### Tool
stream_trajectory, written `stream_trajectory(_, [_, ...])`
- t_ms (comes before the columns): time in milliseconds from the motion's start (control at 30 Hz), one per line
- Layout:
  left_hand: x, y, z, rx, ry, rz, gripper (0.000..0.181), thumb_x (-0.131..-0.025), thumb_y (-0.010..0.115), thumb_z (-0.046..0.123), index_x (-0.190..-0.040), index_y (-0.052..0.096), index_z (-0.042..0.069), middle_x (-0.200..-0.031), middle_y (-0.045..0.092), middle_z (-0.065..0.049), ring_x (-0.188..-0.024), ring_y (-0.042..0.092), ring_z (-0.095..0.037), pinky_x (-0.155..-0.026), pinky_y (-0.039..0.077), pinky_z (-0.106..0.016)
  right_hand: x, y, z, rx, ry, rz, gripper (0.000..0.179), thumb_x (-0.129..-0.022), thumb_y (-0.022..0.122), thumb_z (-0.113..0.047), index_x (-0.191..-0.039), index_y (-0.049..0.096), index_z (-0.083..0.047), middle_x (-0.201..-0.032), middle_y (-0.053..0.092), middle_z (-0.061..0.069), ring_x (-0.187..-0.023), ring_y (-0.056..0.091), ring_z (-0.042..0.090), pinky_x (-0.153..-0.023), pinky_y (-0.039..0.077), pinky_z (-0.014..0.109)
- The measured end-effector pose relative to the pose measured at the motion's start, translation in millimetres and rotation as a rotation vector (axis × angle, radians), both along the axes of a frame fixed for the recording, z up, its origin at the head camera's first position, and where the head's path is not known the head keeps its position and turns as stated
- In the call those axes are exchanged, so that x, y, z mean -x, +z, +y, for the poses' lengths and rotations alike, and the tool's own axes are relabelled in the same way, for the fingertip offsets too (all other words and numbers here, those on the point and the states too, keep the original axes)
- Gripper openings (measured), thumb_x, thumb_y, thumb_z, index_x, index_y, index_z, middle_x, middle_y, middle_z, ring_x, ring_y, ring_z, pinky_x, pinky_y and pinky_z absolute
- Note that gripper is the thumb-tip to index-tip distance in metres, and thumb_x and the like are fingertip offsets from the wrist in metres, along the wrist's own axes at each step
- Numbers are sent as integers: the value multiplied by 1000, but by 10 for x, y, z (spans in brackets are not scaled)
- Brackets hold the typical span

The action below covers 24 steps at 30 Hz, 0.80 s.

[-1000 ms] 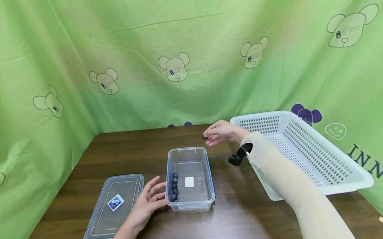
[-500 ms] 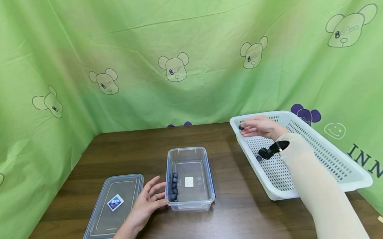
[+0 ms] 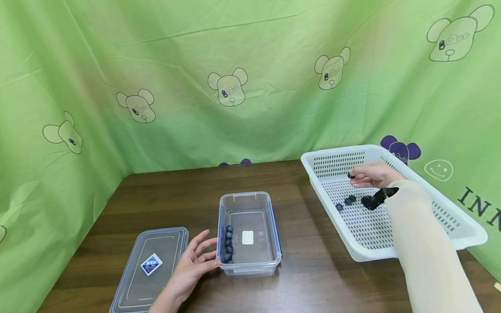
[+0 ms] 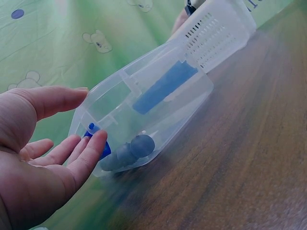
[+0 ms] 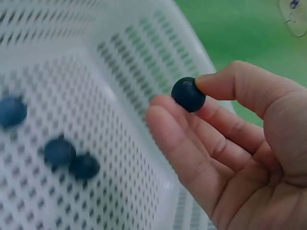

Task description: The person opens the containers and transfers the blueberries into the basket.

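My right hand [image 3: 371,174] is inside the white basket [image 3: 355,252], above its floor. In the right wrist view its thumb and fingers pinch a dark blueberry [image 5: 188,94]. Below lie 3 loose blueberries, a pair side by side and a single blueberry [image 3: 339,207] nearer the left wall. A clear plastic box [image 3: 258,268] with no lid on stands mid-table. Several blueberries [image 3: 229,243] form a row along its left wall. My left hand [image 3: 190,265] rests beside that wall, fingers spread and relaxed, the thumb at the near left corner.
A clear lid [image 3: 128,289] with a blue rim and a diamond label lies flat at the left of the brown table [image 3: 313,283]. Green patterned cloth [image 3: 183,136] hangs behind and at both sides. The basket's raised, slotted walls surround the right hand.
My right hand has moved right, from beyond the clear box over the basket's left rim and into the basket, still pinching the blueberry. The left hand and the box stay put.
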<state>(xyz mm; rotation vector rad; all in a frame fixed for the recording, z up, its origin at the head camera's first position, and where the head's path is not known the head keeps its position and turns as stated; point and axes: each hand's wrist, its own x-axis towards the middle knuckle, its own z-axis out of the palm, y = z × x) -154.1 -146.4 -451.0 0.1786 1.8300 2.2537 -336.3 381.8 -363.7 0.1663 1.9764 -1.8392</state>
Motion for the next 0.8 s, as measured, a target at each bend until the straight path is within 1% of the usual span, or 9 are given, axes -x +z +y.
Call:
stream_trajectory(67, [-2,2,0,0,1,-2,88,-84,68,-11,-155,17,-1,-148,36,-30,-114,58,-30,-86,53,-29,-6,-32,37,-71,18,-19,16,-96,53,1,-89,66,-3,-80,68,9,-75,71,16,-79,57,28])
stream_trajectory(167, [-3,1,1,2,3,-3,88,-84,68,-11,-155,17,-1,-148,36,-30,-114,58,-30,-86,53,-29,-18,-78,59,-148,57,-64,11,-94,54,0,-91,65,0,-79,69,10,-73,71,15,-77,57,27])
stream_trajectory(333, [0,-1,1,4,1,-3,88,-84,68,-11,-155,17,-1,-148,36,-31,-113,58,-29,-86,53,-29,-54,-152,85,-213,121,-177,15,-96,52,-1,-90,66,1,-77,72,10,-71,72,15,-75,57,25])
stream_trajectory(433, [0,0,0,3,2,-4,88,-84,68,-11,-155,17,-1,-148,36,-30,-113,58,-29,-86,53,-29,-66,-172,91,-244,152,-215,16,-96,51,-2,-91,67,1,-78,72,9,-71,71,13,-75,57,23])
stream_trajectory(567, [0,5,-2,5,4,-2,88,-84,68,-10,-155,17,-1,-148,36,-30,-114,58,-29,-86,53,-29,-77,-168,83,-309,224,-196,16,-97,51,-4,-95,66,1,-80,72,8,-73,70,12,-74,56,22])
stream_trajectory(667, [-1,7,-2,6,2,-2,88,-84,68,-10,-155,17,-1,-148,36,-30,-114,58,-29,-86,53,-29,-82,-161,79,-338,249,-180,14,-96,52,-5,-96,65,0,-81,72,8,-74,70,12,-74,56,22])
stream_trajectory(800, [-1,7,-1,5,-1,-2,88,-84,68,-10,-155,17,-1,-149,36,-30,-114,58,-28,-86,53,-29,-81,-165,99,-315,214,-202,13,-96,53,-5,-95,65,0,-82,71,9,-73,70,13,-75,56,22])
